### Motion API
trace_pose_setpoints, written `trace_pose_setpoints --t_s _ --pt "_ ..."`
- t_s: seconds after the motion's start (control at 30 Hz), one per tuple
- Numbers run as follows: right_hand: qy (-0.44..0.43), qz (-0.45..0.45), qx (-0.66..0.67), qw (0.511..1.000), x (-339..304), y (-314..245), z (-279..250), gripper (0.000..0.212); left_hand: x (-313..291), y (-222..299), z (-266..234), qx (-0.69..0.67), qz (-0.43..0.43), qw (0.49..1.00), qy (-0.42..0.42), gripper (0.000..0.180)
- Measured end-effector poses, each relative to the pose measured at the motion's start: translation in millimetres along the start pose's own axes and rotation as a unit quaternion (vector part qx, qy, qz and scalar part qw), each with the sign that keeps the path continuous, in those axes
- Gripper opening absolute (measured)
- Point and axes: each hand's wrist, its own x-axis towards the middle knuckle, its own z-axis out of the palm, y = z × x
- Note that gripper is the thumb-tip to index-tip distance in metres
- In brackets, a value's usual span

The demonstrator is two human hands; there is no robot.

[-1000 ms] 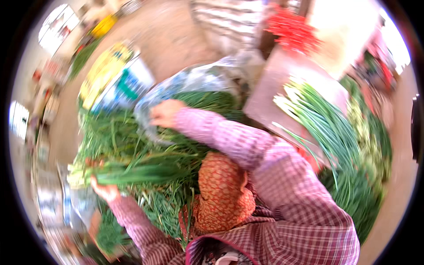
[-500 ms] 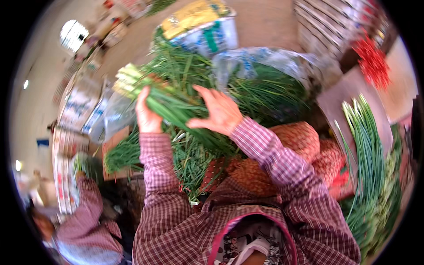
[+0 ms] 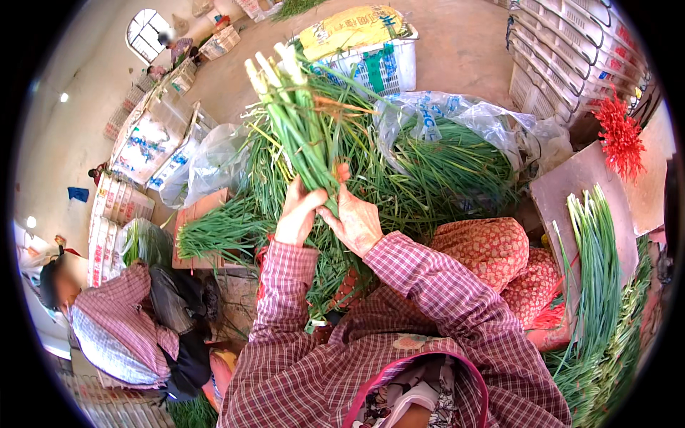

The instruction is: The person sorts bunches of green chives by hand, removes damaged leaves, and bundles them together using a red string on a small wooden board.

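Pinching a bunch of scallions [image 3: 298,143] from both sides, the left hand [image 3: 295,212] and right hand [image 3: 355,220] meet around its green part in the head view, above the heap of loose greens [image 3: 403,208]; some fingertips are hidden by stalks. The pale ends slant away from the person, unevenly fanned, and no tie shows, so a slack grip could let single stalks slide out and drop onto the heap. Squeezing too hard might bruise or snap the leaves. Withered brown leaves [image 3: 342,105] by the stems could snag on the heap, dragging strays along. At the heap's far right, the clear plastic bag [image 3: 464,107] sags; a wide sideways swing could catch its edge.
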Motion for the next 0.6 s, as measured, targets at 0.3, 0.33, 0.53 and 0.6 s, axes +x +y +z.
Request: trace_pose_setpoints --t_s 0.3,0.33,0.53,0.6 --pt "-0.284 -0.056 -0.042 0.956 -4.7 -15.1 -67.8 0.054 -23.7 -14.4 -56.5 -0.109 -0.097 0.981 0.13 0.029" --pt "-0.204 -0.069 -0.024 0.976 0.0 -14.3 -84.7 0.045 -24.2 -16.5 -59.5 -0.113 -0.103 0.979 0.131 0.031" --pt "0.02 -0.084 0.03 0.996 58.5 -16.7 -104.6 0.07 -41.5 -13.2 -49.2 -0.055 -0.104 0.981 0.153 0.042" --pt "-0.021 -0.081 0.081 0.993 70.8 -12.3 -85.1 0.075 -42.8 -14.8 -46.3 -0.061 -0.111 0.984 0.125 0.046"
